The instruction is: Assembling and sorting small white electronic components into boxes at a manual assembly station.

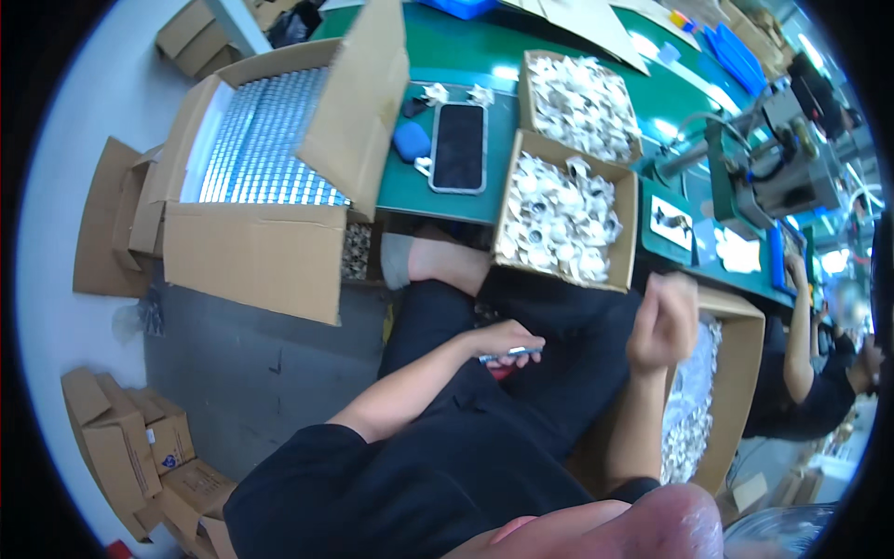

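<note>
Silvery strip [510, 353] (blurred) under left fingers [507, 337].

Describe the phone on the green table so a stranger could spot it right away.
On the green table, look between the big open carton of silvery pieces and two smaller boxes of white parts. The phone lies flat there, dark screen up, beside a blue oval case.
</note>
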